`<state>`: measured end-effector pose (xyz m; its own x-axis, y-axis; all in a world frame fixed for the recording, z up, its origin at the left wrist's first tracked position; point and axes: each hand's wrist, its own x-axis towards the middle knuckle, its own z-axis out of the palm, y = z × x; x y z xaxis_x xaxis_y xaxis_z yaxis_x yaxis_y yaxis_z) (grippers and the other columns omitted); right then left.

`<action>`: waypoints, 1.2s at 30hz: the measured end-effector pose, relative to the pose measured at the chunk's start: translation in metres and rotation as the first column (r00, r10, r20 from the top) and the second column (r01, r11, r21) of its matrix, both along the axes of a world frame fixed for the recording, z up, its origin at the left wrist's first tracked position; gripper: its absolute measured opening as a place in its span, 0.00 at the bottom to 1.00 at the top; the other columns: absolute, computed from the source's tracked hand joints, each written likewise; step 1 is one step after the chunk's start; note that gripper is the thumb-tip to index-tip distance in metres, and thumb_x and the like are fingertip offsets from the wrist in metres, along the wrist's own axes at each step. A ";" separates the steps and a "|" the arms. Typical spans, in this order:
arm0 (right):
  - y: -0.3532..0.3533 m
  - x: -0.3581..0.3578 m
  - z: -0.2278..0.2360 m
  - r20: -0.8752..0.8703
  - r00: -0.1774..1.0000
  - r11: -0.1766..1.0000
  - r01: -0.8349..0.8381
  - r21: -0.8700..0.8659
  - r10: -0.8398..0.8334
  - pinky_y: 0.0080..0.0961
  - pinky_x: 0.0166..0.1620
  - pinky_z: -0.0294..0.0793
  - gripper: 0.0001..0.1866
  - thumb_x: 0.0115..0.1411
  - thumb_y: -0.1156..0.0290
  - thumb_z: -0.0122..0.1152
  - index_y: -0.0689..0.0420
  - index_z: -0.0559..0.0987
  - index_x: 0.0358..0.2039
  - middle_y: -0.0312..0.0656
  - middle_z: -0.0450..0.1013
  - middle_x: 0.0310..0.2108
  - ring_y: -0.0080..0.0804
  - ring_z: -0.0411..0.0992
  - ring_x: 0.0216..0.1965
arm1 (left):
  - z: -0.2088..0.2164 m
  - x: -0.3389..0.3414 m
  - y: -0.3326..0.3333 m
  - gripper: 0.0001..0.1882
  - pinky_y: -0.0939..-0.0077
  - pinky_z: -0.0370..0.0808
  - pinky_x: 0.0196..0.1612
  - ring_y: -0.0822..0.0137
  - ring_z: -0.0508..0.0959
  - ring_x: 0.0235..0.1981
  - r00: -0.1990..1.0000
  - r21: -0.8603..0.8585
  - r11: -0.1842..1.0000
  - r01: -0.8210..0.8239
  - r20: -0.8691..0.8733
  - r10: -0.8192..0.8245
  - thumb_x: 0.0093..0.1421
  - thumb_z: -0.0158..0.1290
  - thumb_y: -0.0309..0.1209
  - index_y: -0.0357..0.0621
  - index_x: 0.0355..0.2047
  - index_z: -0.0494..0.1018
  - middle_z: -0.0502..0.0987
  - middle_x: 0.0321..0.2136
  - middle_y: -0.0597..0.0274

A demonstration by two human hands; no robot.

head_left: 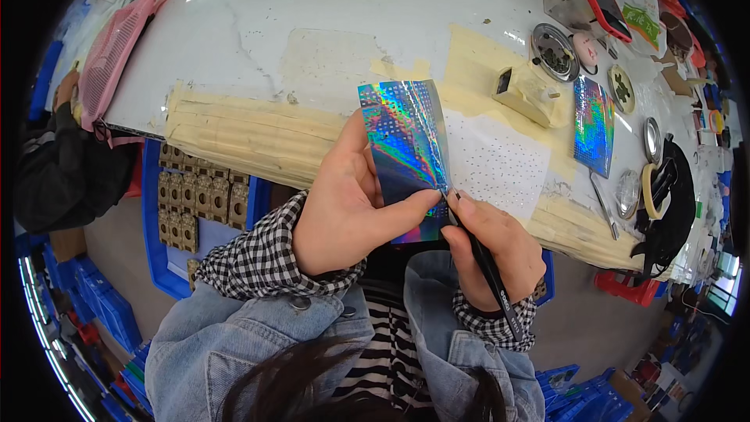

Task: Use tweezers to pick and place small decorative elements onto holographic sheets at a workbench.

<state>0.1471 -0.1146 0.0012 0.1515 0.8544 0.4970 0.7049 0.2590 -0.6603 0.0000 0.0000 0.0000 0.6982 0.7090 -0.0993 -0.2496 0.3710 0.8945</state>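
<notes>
Left hand (pixel 344 203) pinching a holographic foil sheet (pixel 406 152), thumb on its face, fingers (pixel 367 168) curled behind, held upright just above the near edge of the counter (pixel 258 47). Right hand (pixel 492 246) just right of the sheet, fingers closed around black tweezers (pixel 480 258), tip touching the sheet's right edge. Second holographic sheet (pixel 594 125) lying flat well right of the held sheet. Blue bin (pixel 168 211) of brown parts left and below.
</notes>
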 end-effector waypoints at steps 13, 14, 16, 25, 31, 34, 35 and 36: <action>0.003 -0.002 -0.002 0.254 0.965 0.983 -0.102 0.150 0.061 0.34 0.45 0.80 0.21 0.45 0.75 0.73 0.65 0.79 0.41 0.49 0.73 0.40 0.44 0.76 0.43 | 0.006 0.002 0.003 0.32 0.74 0.71 0.52 0.70 0.73 0.50 1.000 -0.150 0.989 0.011 0.031 -0.007 0.57 0.52 0.16 0.37 0.60 0.53 0.71 0.50 0.56; 0.003 -0.002 -0.003 0.268 0.961 0.982 -0.111 0.155 0.067 0.34 0.46 0.80 0.21 0.46 0.75 0.73 0.66 0.79 0.41 0.49 0.72 0.40 0.44 0.76 0.43 | 0.007 0.001 0.003 0.31 0.74 0.71 0.52 0.69 0.73 0.50 1.000 -0.147 0.989 0.009 0.025 -0.006 0.57 0.52 0.16 0.36 0.59 0.53 0.71 0.50 0.56; 0.003 -0.001 -0.004 0.297 0.952 0.978 -0.127 0.165 0.073 0.34 0.45 0.81 0.20 0.46 0.74 0.72 0.65 0.79 0.41 0.48 0.71 0.40 0.44 0.76 0.43 | 0.007 0.001 0.003 0.31 0.74 0.71 0.52 0.69 0.73 0.49 0.999 -0.150 0.989 0.010 0.040 -0.004 0.57 0.52 0.16 0.35 0.59 0.53 0.71 0.50 0.56; 0.003 -0.001 -0.005 0.344 0.937 0.972 -0.136 0.192 0.063 0.33 0.45 0.81 0.18 0.47 0.73 0.72 0.65 0.80 0.40 0.46 0.72 0.40 0.43 0.76 0.42 | 0.003 0.000 0.001 0.33 0.72 0.68 0.56 0.67 0.72 0.53 0.999 -0.142 0.990 0.003 0.047 0.003 0.55 0.51 0.14 0.36 0.61 0.53 0.69 0.54 0.53; 0.003 0.000 -0.004 0.330 0.941 0.972 -0.139 0.190 0.071 0.33 0.45 0.81 0.18 0.48 0.73 0.72 0.65 0.80 0.40 0.46 0.72 0.40 0.42 0.76 0.42 | 0.007 -0.001 0.001 0.31 0.74 0.72 0.51 0.70 0.73 0.49 0.999 -0.139 0.990 0.003 0.038 0.002 0.57 0.52 0.16 0.34 0.58 0.53 0.71 0.49 0.54; 0.003 0.000 -0.004 0.316 0.946 0.972 -0.139 0.189 0.074 0.32 0.45 0.81 0.18 0.48 0.73 0.72 0.65 0.80 0.39 0.46 0.72 0.40 0.42 0.76 0.43 | 0.005 -0.001 0.001 0.30 0.74 0.72 0.51 0.70 0.73 0.49 0.999 -0.132 0.991 0.007 0.044 -0.002 0.57 0.52 0.16 0.35 0.59 0.53 0.71 0.50 0.54; 0.003 0.000 -0.004 0.311 0.947 0.972 -0.139 0.188 0.075 0.32 0.45 0.81 0.18 0.48 0.73 0.72 0.65 0.80 0.39 0.46 0.72 0.41 0.42 0.76 0.43 | 0.005 -0.001 0.001 0.30 0.74 0.72 0.51 0.70 0.73 0.49 0.999 -0.128 0.992 0.004 0.050 0.002 0.57 0.52 0.16 0.35 0.59 0.53 0.70 0.50 0.54; 0.003 0.000 -0.005 0.296 0.952 0.970 -0.139 0.200 0.076 0.33 0.45 0.81 0.18 0.48 0.73 0.72 0.65 0.80 0.39 0.46 0.72 0.40 0.42 0.76 0.43 | 0.005 -0.001 0.001 0.30 0.74 0.72 0.51 0.70 0.73 0.49 0.999 -0.129 0.992 0.006 0.048 0.000 0.57 0.52 0.16 0.35 0.59 0.53 0.70 0.50 0.54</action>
